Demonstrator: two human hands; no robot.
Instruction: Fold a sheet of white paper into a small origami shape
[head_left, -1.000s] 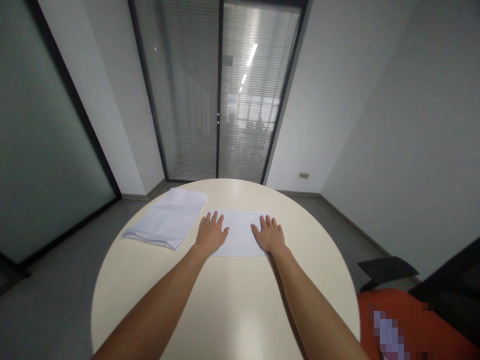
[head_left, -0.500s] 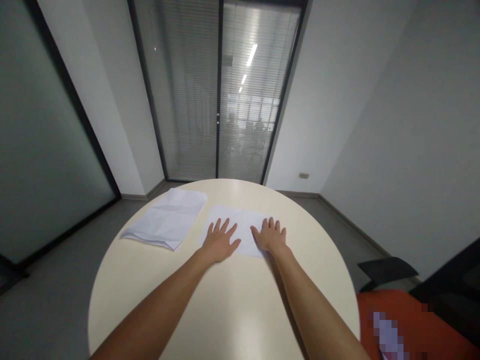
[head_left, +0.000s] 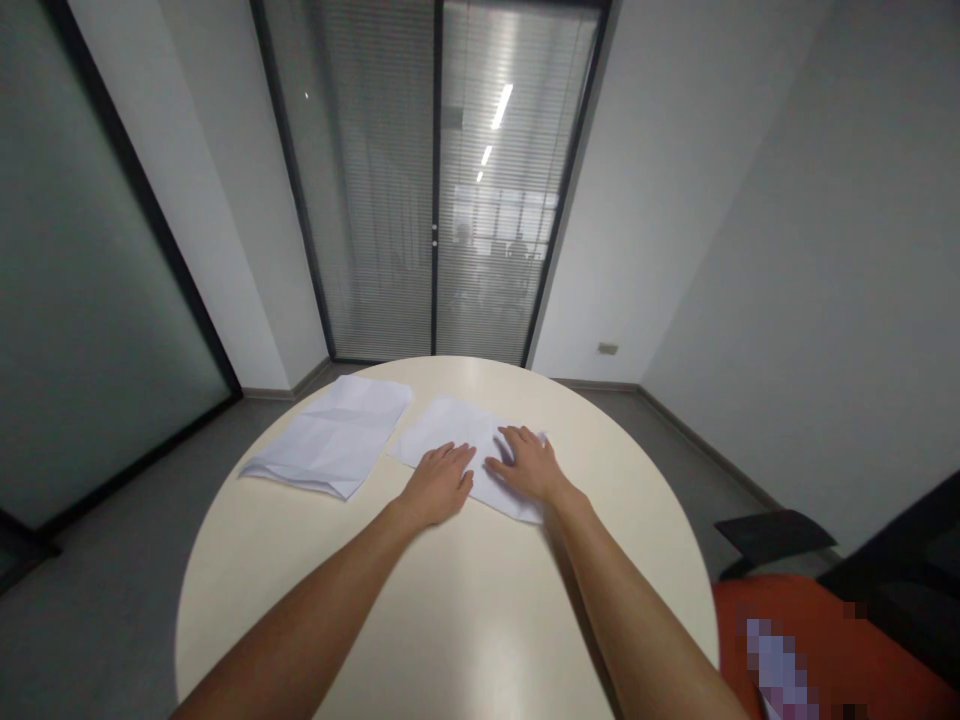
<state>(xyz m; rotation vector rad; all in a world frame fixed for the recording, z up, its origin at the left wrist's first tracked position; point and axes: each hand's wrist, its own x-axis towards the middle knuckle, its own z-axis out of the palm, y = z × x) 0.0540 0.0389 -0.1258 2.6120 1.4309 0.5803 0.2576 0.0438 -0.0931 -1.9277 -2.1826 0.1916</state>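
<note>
A white sheet that looks like paper (head_left: 441, 415) lies turned at an angle near the middle of the table, partly covered by both hands. My left hand (head_left: 439, 485) rests on its near left part, palm down, with the fingers stretched out. On the right part of the sheet is my right hand (head_left: 529, 465), its fingers spread and slightly bent, pressing on the surface. A small fold or raised edge shows beside the right fingers.
Left of the sheet, a larger folded white stack (head_left: 330, 435) lies on the round cream table (head_left: 450, 620). A red chair (head_left: 817, 630) with a black armrest (head_left: 776, 537) stands at the right. Blinds (head_left: 375, 250) hang behind the glass.
The sheet has rotated clockwise, its left end moving away from me and its right end closer. My right hand has shifted left with fingers more bent; the left hand's fingers have drawn together.
</note>
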